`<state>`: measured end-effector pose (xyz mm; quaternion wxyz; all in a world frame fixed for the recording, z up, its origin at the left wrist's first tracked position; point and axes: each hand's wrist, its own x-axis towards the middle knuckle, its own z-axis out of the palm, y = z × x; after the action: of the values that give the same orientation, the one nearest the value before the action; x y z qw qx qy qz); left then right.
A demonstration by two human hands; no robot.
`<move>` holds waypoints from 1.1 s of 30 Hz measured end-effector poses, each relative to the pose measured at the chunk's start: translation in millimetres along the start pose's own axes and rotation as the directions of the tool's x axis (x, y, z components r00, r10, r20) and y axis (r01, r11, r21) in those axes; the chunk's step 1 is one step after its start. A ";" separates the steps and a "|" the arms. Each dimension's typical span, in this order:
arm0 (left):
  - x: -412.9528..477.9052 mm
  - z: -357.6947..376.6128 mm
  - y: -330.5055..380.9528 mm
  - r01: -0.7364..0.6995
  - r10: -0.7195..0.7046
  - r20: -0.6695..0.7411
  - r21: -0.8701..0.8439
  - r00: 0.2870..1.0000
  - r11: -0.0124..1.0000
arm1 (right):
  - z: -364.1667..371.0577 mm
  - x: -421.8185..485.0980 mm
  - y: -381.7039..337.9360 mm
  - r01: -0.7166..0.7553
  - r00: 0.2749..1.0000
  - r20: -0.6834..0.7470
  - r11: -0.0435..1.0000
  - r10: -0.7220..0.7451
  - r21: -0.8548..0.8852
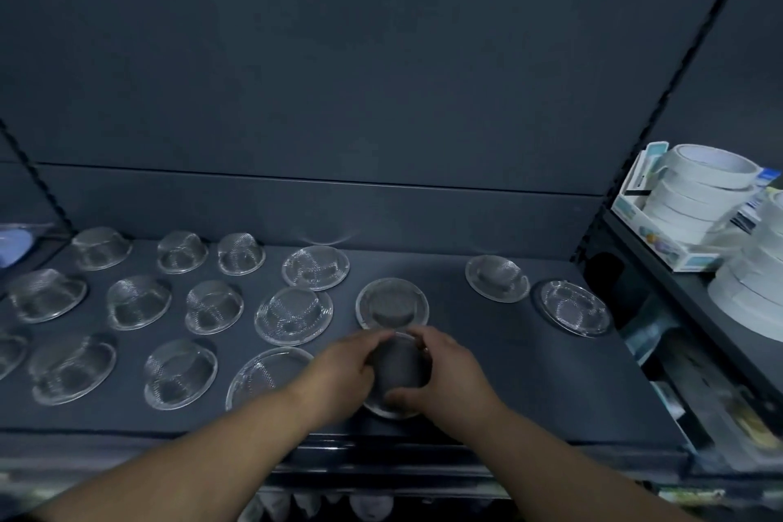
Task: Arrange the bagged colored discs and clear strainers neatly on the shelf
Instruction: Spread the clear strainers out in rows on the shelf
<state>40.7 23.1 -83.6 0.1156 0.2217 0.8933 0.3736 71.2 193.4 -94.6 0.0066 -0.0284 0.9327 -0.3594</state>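
Both hands close around one clear strainer (pixel 398 373) at the front edge of the dark shelf (pixel 487 352): the left hand (pixel 339 373) wraps its left rim, the right hand (pixel 449 369) its right, fingers (pixel 406 398) curled onto it. It sits directly between them, just in front of another strainer (pixel 392 303) in the row.
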 end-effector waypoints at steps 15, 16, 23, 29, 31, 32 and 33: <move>-10.4 11.3 -7.0 0.013 -0.014 0.005 0.220 1.000 0.975 | -18.4 -15.0 17.1 -0.103 0.993 -0.030 0.976 0.111 0.192; -9.7 10.0 -6.8 0.028 -0.029 0.002 0.201 1.000 0.979 | -19.4 -14.8 18.8 -0.117 0.990 -0.059 0.974 0.131 0.192; 21.7 -14.5 -6.7 0.052 -0.014 -0.189 0.196 0.982 0.979 | -20.9 -4.9 19.8 -0.163 0.953 -0.226 0.971 0.200 0.173; 62.0 -16.0 -6.9 0.020 -0.003 -0.082 0.216 0.997 0.976 | -15.3 2.6 20.8 -0.234 0.925 -0.272 0.962 0.266 0.144; 73.3 -12.3 -9.1 0.001 0.006 -0.030 0.229 1.000 0.973 | -15.2 3.2 22.6 -0.268 0.920 -0.259 0.954 0.295 0.135; 77.6 -11.3 -10.4 -0.005 0.008 -0.010 0.236 1.000 0.972 | -14.9 3.7 23.3 -0.287 0.916 -0.248 0.947 0.315 0.142; 80.9 -11.0 -11.7 -0.008 0.007 0.005 0.240 1.000 0.971 | -14.2 4.8 23.7 -0.306 0.912 -0.237 0.940 0.335 0.152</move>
<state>-37.8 48.1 -87.7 0.0884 0.2384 0.9307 0.2629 64.7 220.2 -99.9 -0.0548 0.1726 0.8960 -0.4055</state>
